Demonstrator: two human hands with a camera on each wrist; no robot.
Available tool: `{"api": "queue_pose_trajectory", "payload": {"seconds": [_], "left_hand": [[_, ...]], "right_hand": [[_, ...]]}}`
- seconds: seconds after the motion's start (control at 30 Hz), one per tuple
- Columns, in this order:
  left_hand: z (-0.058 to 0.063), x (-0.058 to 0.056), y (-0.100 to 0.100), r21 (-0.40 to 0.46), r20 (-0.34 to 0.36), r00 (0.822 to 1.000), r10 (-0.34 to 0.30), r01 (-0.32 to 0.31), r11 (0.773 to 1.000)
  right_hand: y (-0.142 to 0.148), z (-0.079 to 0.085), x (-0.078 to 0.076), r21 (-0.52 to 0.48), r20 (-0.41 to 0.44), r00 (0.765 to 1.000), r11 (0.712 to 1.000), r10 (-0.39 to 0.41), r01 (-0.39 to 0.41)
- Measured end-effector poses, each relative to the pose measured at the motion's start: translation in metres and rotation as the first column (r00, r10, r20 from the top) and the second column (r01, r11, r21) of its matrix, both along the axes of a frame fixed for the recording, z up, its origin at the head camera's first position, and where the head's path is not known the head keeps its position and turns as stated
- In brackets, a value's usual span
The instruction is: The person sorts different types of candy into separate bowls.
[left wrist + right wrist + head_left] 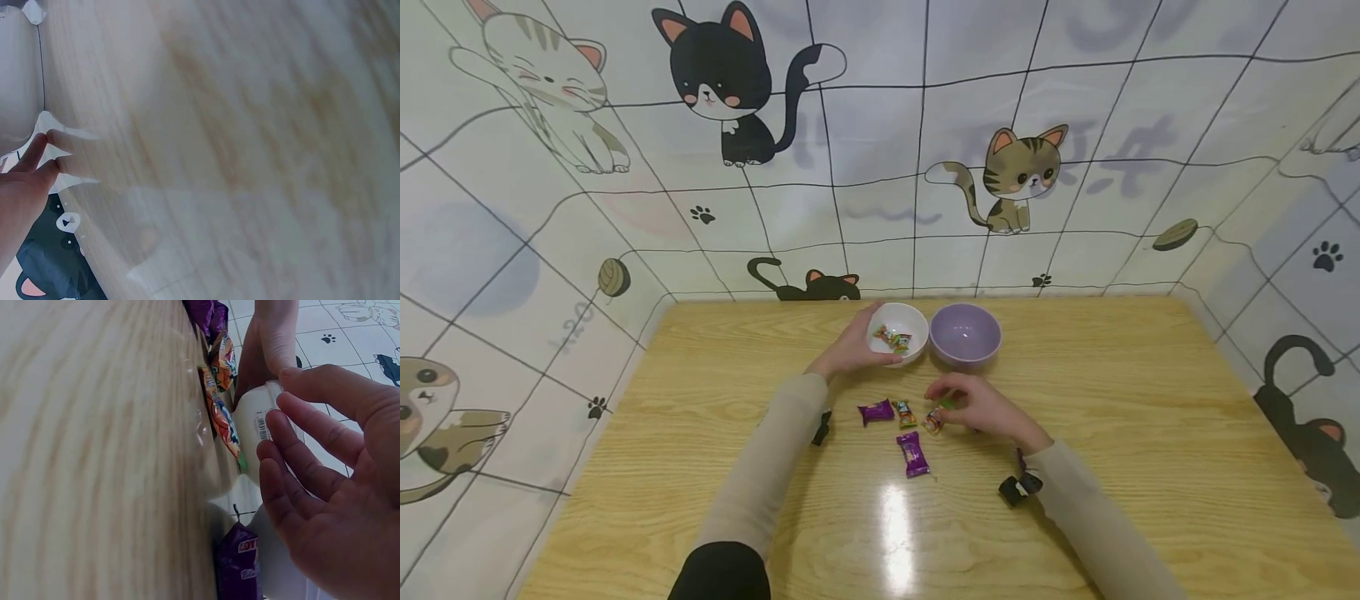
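A wooden table (pixel 1112 433) is seen from the head view, walled round by panels printed with cartoon cats. Two bowls stand side by side toward its far edge: a purple bowl (pixel 965 333) and, just left of it and touching, a white bowl (pixel 898 332) in which a few wrapped sweets (pixel 892 337) lie. The white bowl is held at its left side by the left hand (pixel 850 350), fingers curved round the wall and the thumb up by the rim. Nearer than the bowls, the right hand (pixel 981 406) is lowered over the table with its fingers loosely bent and slightly spread; an orange sweet (pixel 933 421) lies at its fingertips, though whether it is pinched cannot be told. Left of that sweet lie a small green-orange sweet (pixel 906 413) and a purple sweet (pixel 876 411), and a second purple sweet (pixel 913 454) lies nearer than these.
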State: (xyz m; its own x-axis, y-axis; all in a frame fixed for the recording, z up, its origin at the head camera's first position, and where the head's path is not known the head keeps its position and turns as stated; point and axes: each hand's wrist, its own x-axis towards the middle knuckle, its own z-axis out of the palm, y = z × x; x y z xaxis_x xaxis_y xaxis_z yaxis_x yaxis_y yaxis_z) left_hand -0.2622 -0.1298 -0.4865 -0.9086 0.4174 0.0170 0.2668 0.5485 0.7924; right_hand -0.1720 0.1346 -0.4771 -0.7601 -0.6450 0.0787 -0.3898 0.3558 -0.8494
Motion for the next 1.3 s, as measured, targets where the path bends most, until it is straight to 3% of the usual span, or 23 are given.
{"api": "queue_pose_trajectory", "payload": {"seconds": [0.57, 1.03, 1.3], "left_hand": [[0.001, 0.000, 0.001, 0.005, 0.007, 1.000, -0.002, 0.001, 1.000], [-0.001, 0.000, 0.003, 0.020, 0.001, 1.000, 0.002, -0.002, 1.000], [-0.001, 0.000, 0.002, 0.024, 0.010, 1.000, 0.009, -0.009, 1.000]], "right_hand": [[0.008, -0.009, -0.002, 0.090, 0.010, 0.998, 0.994, 0.067, -0.067], [0.005, -0.010, -0.002, 0.194, -0.106, 0.993, 0.981, 0.050, -0.029], [0.002, -0.011, -0.003, 0.236, -0.122, 0.992, 0.972, 0.041, -0.011]]}}
